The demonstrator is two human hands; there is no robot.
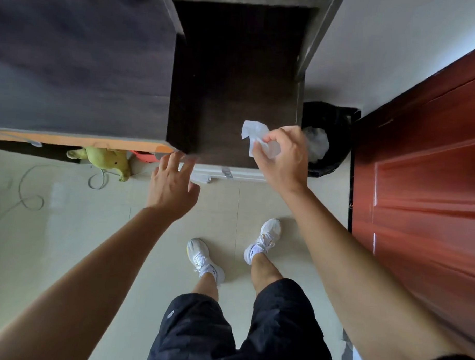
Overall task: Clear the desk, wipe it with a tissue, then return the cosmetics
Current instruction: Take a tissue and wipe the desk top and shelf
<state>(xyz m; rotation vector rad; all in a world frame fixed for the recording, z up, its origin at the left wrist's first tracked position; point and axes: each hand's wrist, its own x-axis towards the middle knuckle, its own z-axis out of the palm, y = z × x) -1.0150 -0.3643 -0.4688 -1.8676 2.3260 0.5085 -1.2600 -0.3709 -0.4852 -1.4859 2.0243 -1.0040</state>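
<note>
Desk surface [81, 61], dark and wood-grained, fills the upper left of the frame and is bare, and its orange-edged front rim runs across the left at mid-height. A darker brown panel [234, 85] occupies the upper centre beside it; whether this is a lower shelf or the side of the furniture cannot be told. Pale tiled floor [54, 240] is seen across the lower half, with a coiled white cable [26, 188] at the left and a yellow-green plush toy [105, 159] lying under the desk edge. A red-brown door [424, 186] takes up the right side of the frame, with white wall above it. A black-lined bin [329, 137] stands between the dark panel and the door, with crumpled white waste visible inside.

The tissue [252, 133], white and crumpled, is pinched between thumb and fingertips of the right hand [283, 154] at centre right, held over the lower right corner of the dark panel, just beside the bin. The left hand [171, 188] is seen at centre with fingers spread wide and holding nothing, its fingertips blurred near the desk corner. White sneakers [264, 240] and black shorts [226, 327] are seen at the bottom centre.
</note>
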